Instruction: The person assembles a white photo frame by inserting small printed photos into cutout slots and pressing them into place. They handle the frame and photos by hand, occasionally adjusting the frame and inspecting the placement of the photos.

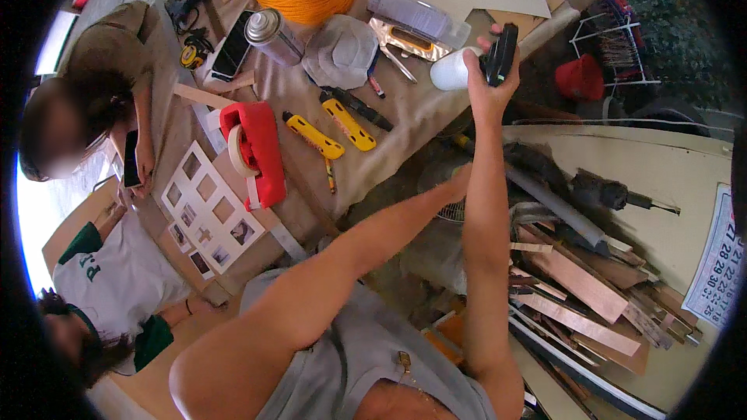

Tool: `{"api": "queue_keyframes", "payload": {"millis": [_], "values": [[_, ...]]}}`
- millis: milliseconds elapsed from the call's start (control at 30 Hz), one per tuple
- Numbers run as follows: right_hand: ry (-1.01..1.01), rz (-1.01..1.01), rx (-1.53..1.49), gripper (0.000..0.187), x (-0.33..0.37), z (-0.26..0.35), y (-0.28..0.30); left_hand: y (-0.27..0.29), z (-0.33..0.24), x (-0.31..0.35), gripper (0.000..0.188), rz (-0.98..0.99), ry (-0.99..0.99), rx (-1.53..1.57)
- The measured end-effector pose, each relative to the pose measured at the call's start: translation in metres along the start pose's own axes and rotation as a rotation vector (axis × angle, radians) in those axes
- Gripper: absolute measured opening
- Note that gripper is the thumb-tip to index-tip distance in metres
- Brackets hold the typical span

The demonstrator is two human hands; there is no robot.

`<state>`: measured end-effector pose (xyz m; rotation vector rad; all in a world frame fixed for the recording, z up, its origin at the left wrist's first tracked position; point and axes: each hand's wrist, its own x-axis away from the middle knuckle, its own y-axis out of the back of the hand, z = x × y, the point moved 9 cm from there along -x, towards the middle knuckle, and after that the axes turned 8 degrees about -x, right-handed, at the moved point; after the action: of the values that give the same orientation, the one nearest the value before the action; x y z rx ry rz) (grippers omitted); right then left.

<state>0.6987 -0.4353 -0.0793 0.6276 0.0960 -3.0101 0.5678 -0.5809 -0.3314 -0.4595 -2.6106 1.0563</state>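
Bare strip on beige cloth [424,109] — leftward, yellow cutters [313,136] and red tape dispenser [263,152] stand in way.

A black object [502,56], elongated and hard-edged with a small green spot near its lower end, sits in the grip of the right hand [487,82]. It stands steeply, its upper end leaning slightly right, by the right-hand edge of the worktop [416,113]. Just left of it, by the thumb, is a smooth white object [449,72] with a rounded outline (the hand hides its right side). That one shows inward of the same edge; whether it joins the black one cannot be told.
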Motion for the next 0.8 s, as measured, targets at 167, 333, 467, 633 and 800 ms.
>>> {"api": "queue_keyframes", "payload": {"millis": [167,333,467,633,800], "values": [[-0.112,0.073,0.14,0.062,-0.004,-0.043,0.025,-0.028,-0.126,0.023,0.044,0.069,0.087,0.132],[-0.241,-0.034,0.302,0.059,0.037,-0.016,0.09,-0.041,-0.16,0.024,0.054,-0.012,0.159,0.458],[-0.364,-0.381,0.037,0.057,0.132,-0.029,0.113,-0.064,-0.157,0.03,0.057,-0.066,0.22,0.191],[-0.418,-0.524,0.114,0.06,0.181,0.012,0.146,-0.139,-0.151,0.061,0.069,-0.057,-0.5,-1.092],[-0.586,-0.621,-0.571,0.061,0.21,-0.022,0.128,-0.088,-0.148,0.027,0.067,-0.063,-0.126,-0.873]]}}
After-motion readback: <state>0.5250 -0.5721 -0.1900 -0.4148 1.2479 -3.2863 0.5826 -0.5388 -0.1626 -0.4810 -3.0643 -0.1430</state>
